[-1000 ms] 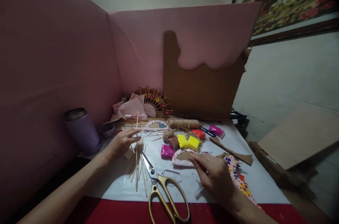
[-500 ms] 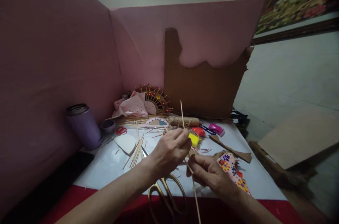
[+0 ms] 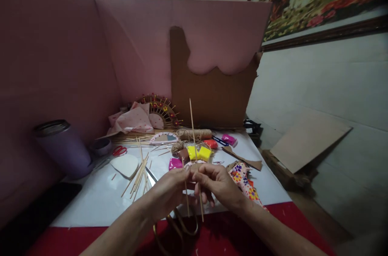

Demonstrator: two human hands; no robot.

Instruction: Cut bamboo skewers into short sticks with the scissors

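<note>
Left hand (image 3: 169, 187) now lower, beside right hand (image 3: 222, 186), left grip closed on short stick (image 3: 187, 203), right on longer stick (image 3: 193, 126).

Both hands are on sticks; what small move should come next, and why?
Probably bring the short, thin, pale wooden stick in the left hand against the longer, thin, pale wooden stick in the right hand: both stand near upright with a gap between, tips at different heights, so closing it should ease comparing lengths.
</note>
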